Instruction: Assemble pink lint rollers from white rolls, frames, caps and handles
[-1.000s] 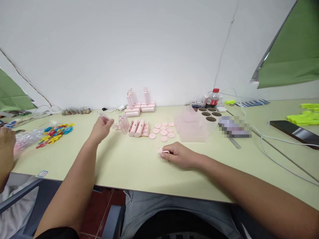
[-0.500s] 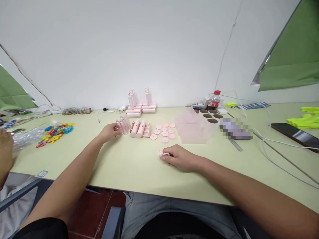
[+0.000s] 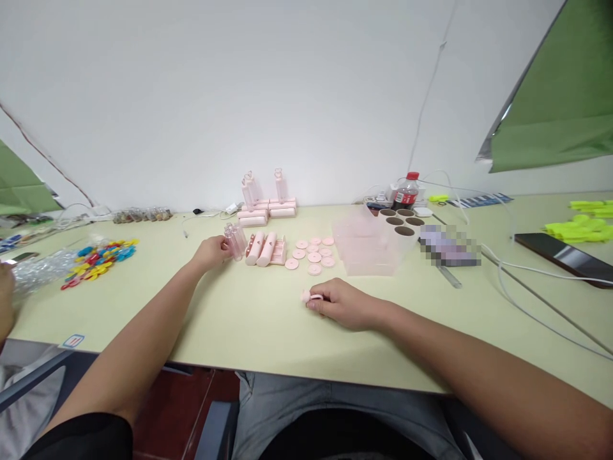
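Observation:
My left hand [image 3: 211,253] reaches out over the pale green table [image 3: 258,319] and its fingers close around a group of clear pink tubes [image 3: 235,241] standing upright. Beside the tubes lie pink cylinders on a pink holder [image 3: 266,249] and several flat pink discs [image 3: 313,252]. My right hand [image 3: 341,303] rests on the table nearer to me, fingers curled and pinched on a small pink piece [image 3: 306,296] that pokes out to the left.
Clear pink boxes [image 3: 366,246], brown-lined cups [image 3: 402,225] and a cola bottle [image 3: 407,190] stand at the back right. Pink assembled pieces [image 3: 265,203] sit by the wall. Colourful clips [image 3: 98,259] lie left, beside another person's hand [image 3: 6,300]. A phone [image 3: 565,255] and cables lie right.
My left hand came down from holding a clear tube in the air and moved right to the standing tubes, where it now grips them. My right hand stayed put.

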The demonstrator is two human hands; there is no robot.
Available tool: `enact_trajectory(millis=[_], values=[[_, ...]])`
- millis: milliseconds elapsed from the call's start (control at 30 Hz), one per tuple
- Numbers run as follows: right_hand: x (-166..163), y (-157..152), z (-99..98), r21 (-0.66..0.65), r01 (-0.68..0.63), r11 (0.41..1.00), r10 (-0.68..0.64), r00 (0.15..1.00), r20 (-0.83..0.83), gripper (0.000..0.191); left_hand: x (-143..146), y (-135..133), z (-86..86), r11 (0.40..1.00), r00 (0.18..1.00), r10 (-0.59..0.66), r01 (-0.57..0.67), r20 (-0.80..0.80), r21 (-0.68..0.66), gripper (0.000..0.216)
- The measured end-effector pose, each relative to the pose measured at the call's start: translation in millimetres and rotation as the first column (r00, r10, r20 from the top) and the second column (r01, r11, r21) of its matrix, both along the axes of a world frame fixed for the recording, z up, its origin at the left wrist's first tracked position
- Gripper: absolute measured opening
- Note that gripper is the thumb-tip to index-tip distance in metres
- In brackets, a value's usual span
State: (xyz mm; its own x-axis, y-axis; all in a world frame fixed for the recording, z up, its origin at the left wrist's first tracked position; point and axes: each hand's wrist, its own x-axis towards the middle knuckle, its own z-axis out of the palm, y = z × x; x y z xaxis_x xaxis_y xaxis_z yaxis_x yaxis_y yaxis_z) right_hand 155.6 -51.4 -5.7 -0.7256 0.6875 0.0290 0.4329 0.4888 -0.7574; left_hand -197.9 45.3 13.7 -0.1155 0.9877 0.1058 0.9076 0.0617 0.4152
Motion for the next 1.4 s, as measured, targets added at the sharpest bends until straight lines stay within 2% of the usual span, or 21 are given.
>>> enact_trajectory(millis=[267,500,667,733,833,1000,1067,1167,1200,1267,1400], values=[[0,0,-0.1,0.002,0.003,1.0,-0.003,1.0,0.014,0.028,-1,1,-1.3,0.998,0.999,0.023,-0.025,-0.04,-0.057,0.02],[-1,0,-0.3,0.001,-0.004,1.0,0.004,1.0,0.014,0.028,-6,-16,21.0,0.994,0.987,0.114,-0.112,-0.114,0.021,0.037],[-1,0,-0.5,0.001,-0.008,1.0,0.008,1.0,0.008,0.028,21,-51,29.5,0.979,0.959,0.088,-0.133,-0.27,-0.155,0.019],[-1,0,-0.6,0.006,-0.013,1.0,0.013,1.0,0.006,0.028,43,-71,30.3,0.991,0.965,0.015,-0.049,-0.26,-0.127,0.021],[-1,-1,-0.4,0.024,-0.014,1.0,0.014,1.0,0.015,0.028,76,-97,30.5,0.981,0.967,-0.195,0.193,-0.166,-0.028,0.024],[0,-1,-1.4,0.024,-0.011,1.0,0.011,1.0,-0.001,0.026,115,-126,29.3,0.932,0.93,-0.361,0.362,-0.073,-0.002,0.029],[-1,-1,-3.5,0.009,-0.026,1.0,0.026,0.999,-0.024,0.024,129,-136,27.0,0.857,0.859,-0.511,0.513,-0.036,0.047,0.029],[-4,-3,-7.4,-0.063,-0.095,0.993,0.087,0.989,-0.121,0.016,147,-147,21.4,0.689,0.692,-0.717,0.722,-0.091,0.067,0.03],[-5,-4,-8.5,-0.104,-0.126,0.987,0.108,0.98,-0.166,0.014,151,-149,19.4,0.65,0.652,-0.749,0.758,-0.116,0.058,0.028],[-8,-6,-9.7,-0.192,-0.173,0.966,0.123,0.961,-0.249,0.012,154,-151,16.0,0.627,0.626,-0.768,0.778,-0.137,0.044,0.025],[-9,-8,-8.2,-0.39,-0.124,0.913,0.014,0.962,-0.273,0.012,144,-146,11.2,0.697,0.693,-0.711,0.717,-0.119,0.016,0.023]])
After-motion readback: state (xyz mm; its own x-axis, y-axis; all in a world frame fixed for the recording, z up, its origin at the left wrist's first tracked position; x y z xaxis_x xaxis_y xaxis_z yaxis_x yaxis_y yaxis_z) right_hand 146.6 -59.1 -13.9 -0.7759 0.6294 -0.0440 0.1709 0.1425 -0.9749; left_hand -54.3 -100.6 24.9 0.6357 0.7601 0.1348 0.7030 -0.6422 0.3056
